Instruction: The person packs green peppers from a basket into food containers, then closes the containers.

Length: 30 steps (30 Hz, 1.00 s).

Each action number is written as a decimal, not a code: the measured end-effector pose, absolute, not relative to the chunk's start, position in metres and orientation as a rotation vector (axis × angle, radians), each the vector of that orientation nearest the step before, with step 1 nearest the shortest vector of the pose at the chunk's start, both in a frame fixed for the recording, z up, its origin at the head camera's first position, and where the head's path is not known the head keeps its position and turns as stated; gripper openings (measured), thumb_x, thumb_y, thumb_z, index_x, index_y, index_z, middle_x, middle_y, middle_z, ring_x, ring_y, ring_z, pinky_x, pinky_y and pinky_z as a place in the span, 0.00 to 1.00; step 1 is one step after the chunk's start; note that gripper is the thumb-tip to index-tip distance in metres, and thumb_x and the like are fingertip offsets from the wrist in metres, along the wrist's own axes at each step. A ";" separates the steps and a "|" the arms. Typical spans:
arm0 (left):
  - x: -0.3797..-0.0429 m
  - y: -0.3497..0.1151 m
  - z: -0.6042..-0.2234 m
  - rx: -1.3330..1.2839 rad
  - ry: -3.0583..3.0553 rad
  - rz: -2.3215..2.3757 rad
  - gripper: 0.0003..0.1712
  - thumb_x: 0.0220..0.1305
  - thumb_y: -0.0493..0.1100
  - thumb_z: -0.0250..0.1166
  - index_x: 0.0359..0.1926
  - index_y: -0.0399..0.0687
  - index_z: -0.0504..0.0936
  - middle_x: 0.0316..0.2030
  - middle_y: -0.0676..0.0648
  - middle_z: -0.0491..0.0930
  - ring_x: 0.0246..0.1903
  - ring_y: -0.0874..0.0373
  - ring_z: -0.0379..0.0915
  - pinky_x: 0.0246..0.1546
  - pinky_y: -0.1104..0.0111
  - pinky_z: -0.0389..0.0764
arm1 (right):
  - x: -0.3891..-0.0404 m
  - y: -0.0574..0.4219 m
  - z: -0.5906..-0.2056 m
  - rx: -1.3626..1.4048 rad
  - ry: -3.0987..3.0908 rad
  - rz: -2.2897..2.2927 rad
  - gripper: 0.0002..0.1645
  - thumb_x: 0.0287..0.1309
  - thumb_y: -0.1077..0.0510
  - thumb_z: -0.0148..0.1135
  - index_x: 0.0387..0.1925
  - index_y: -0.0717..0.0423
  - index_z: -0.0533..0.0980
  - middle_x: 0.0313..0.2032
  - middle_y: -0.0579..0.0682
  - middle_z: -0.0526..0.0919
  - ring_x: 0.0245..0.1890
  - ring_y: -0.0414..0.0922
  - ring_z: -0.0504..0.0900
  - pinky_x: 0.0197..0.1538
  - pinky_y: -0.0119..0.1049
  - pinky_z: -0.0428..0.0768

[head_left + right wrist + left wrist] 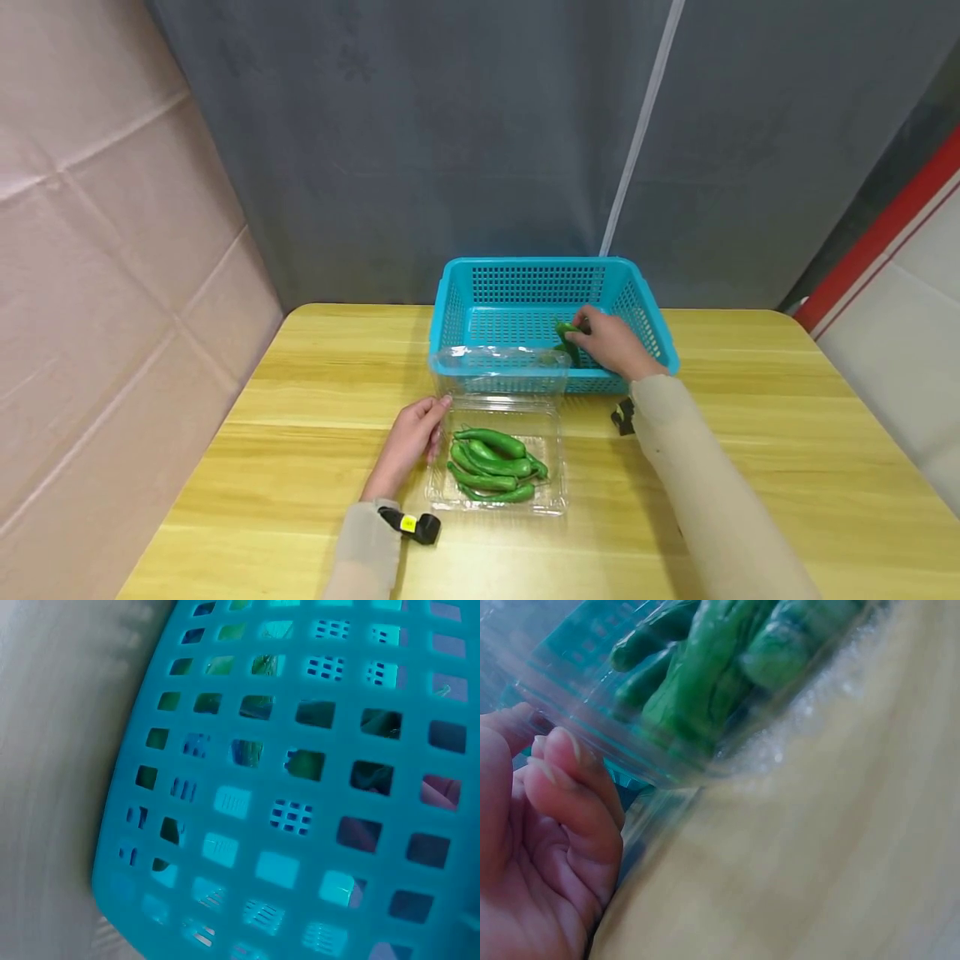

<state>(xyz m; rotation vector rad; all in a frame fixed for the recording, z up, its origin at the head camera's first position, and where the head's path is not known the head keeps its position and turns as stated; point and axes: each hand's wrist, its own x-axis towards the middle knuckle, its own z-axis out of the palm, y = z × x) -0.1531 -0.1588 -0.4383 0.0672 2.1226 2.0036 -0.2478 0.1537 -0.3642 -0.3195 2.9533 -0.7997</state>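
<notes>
My left hand grips the left side of a clear plastic clamshell box, thumb at the rim near the hinge. Several long green peppers lie heaped in its base; its raised lid leans over the front of a blue plastic basket. Inside the basket's right part, my right hand pinches a green pepper between thumb and fingers. Through the holes of the basket wall, the right wrist view shows bits of green and parts of the hand.
The wood-patterned table has its back edge against a dark grey curtain. A pale covered wall rises at the left. At the far right runs a red strip beside a white surface.
</notes>
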 end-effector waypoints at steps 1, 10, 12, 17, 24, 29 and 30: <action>-0.153 -0.159 -0.438 0.068 2.123 2.004 0.24 0.64 0.53 0.53 0.22 0.36 0.65 0.12 0.48 0.64 0.07 0.60 0.58 0.05 0.70 0.64 | -0.248 0.153 -0.365 -0.316 2.962 -0.795 0.14 0.60 0.49 0.53 0.42 0.52 0.66 0.40 0.53 0.76 0.33 0.47 0.74 0.34 0.40 0.72; -0.167 -0.162 -0.466 0.040 2.156 2.018 0.29 0.56 0.62 0.56 0.21 0.40 0.66 0.12 0.48 0.64 0.07 0.58 0.58 0.04 0.70 0.63 | -0.246 0.153 -0.366 -0.349 3.015 -0.854 0.16 0.60 0.48 0.53 0.45 0.52 0.65 0.44 0.53 0.75 0.42 0.50 0.74 0.40 0.45 0.74; -0.168 -0.162 -0.468 0.049 2.172 2.012 0.29 0.56 0.63 0.56 0.21 0.40 0.66 0.12 0.49 0.64 0.07 0.58 0.58 0.04 0.70 0.63 | -0.244 0.152 -0.366 -0.355 3.037 -0.851 0.17 0.60 0.48 0.53 0.45 0.52 0.65 0.45 0.53 0.75 0.42 0.50 0.75 0.41 0.45 0.74; -0.169 -0.163 -0.471 0.064 2.175 1.997 0.29 0.57 0.63 0.55 0.22 0.40 0.65 0.12 0.49 0.64 0.07 0.59 0.58 0.04 0.70 0.63 | -0.242 0.151 -0.370 -0.385 3.103 -0.821 0.18 0.60 0.47 0.53 0.45 0.52 0.65 0.44 0.52 0.75 0.35 0.48 0.76 0.36 0.43 0.74; -0.168 -0.164 -0.460 0.070 2.142 1.988 0.26 0.62 0.57 0.54 0.22 0.38 0.65 0.12 0.49 0.64 0.07 0.59 0.59 0.04 0.69 0.64 | -0.242 0.151 -0.372 -0.331 3.124 -0.940 0.19 0.60 0.46 0.52 0.47 0.51 0.64 0.45 0.50 0.75 0.35 0.47 0.76 0.36 0.42 0.74; -0.163 -0.162 -0.450 0.080 2.151 1.971 0.26 0.64 0.54 0.52 0.23 0.34 0.65 0.12 0.49 0.64 0.07 0.60 0.58 0.05 0.69 0.65 | -0.238 0.152 -0.373 -0.309 3.141 -1.047 0.20 0.59 0.44 0.52 0.48 0.51 0.65 0.45 0.50 0.75 0.39 0.49 0.75 0.38 0.45 0.74; -0.163 -0.162 -0.449 0.077 2.156 1.965 0.26 0.64 0.54 0.52 0.23 0.34 0.65 0.12 0.49 0.64 0.07 0.61 0.58 0.05 0.69 0.65 | -0.237 0.152 -0.373 -0.312 3.147 -1.058 0.20 0.59 0.44 0.52 0.47 0.51 0.65 0.45 0.50 0.75 0.39 0.49 0.75 0.39 0.45 0.74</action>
